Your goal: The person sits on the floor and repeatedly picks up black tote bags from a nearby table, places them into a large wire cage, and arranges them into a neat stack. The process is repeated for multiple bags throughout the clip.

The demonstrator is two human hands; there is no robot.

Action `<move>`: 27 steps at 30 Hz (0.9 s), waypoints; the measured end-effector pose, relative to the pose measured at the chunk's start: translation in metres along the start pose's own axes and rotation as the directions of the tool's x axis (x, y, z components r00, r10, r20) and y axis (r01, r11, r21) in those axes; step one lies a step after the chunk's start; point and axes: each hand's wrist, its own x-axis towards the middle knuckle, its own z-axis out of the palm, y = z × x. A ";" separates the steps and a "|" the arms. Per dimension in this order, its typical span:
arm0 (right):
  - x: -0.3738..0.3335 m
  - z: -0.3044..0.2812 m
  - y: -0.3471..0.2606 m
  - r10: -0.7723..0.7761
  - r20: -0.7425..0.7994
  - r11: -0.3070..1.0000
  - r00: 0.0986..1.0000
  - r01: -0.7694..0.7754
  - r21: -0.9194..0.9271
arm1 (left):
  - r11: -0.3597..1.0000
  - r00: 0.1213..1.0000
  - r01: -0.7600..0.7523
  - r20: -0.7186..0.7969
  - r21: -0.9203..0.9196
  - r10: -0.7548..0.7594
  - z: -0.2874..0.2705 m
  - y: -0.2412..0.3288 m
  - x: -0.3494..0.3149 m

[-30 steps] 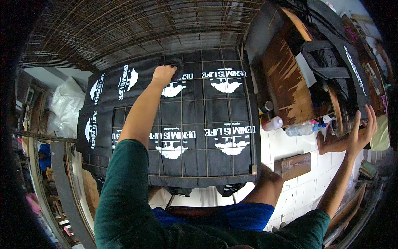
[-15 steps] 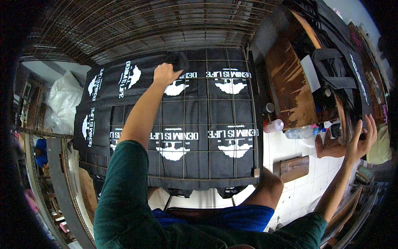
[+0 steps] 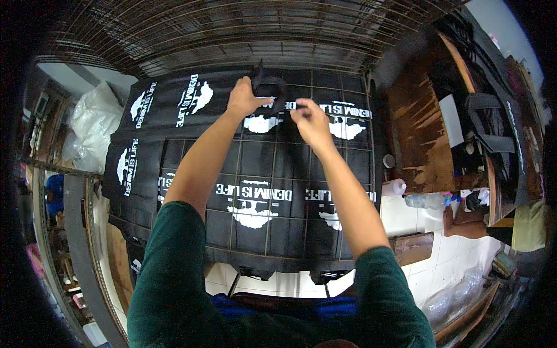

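Observation:
Black cloth bags with white printing [image 3: 253, 216] lie flat in rows on a wire rack [image 3: 272, 176] in front of me. At the far row, my left hand [image 3: 246, 100] is closed on a black cloth strap [image 3: 260, 72], its thumb stretched to the right. A dark strap loop [image 3: 281, 87] curves up beside that thumb. My right hand [image 3: 312, 123] hovers just right of the loop, over the printed bags. Its fingers are bent and apart, with nothing visible in them; the fingertips are slightly blurred.
Stacked wire racks [image 3: 226, 35] rise beyond the bags. To the right stand a worn wooden cabinet [image 3: 422, 127], a pale bottle [image 3: 397, 187] and more black bags [image 3: 493, 124]. Clear plastic sacking [image 3: 96, 119] sits at the left. Another person's arm [image 3: 464, 225] shows at the right.
My right hand has swung in from the far right to beside the left hand. The left hand stays at the far row, and the view has shifted slightly.

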 end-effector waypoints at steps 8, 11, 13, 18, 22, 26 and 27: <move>0.063 0.074 0.036 0.227 -0.258 0.932 0.939 -0.286 -0.222 | 0.981 0.978 -0.186 0.104 0.061 0.179 -0.044 -0.023 -0.056; 0.064 0.078 0.031 0.237 -0.263 0.900 0.935 -0.313 -0.304 | 0.989 0.975 0.126 -0.172 -0.076 -0.138 -0.044 -0.093 -0.090; 0.067 0.081 0.039 0.176 -0.248 0.880 0.953 -0.265 -0.395 | 0.864 0.836 0.472 -0.222 -0.172 -0.501 -0.054 -0.128 -0.104; 0.070 0.090 0.039 0.130 -0.231 0.830 0.964 -0.233 -0.507 | 0.715 0.678 0.632 -0.235 -0.299 -0.697 -0.055 -0.196 -0.109; 0.074 0.093 0.057 0.092 -0.280 0.862 0.956 -0.217 -0.458 | 0.515 0.491 0.717 -0.185 -0.470 -0.851 -0.061 -0.184 -0.099; 0.082 0.097 0.075 0.191 -0.236 0.899 0.953 -0.267 -0.348 | 0.438 0.401 0.652 -0.209 -0.619 -0.892 -0.055 -0.191 -0.095; 0.081 0.099 0.075 0.204 -0.257 0.901 0.944 -0.284 -0.328 | 0.426 0.381 0.665 -0.213 -0.614 -0.900 -0.061 -0.181 -0.094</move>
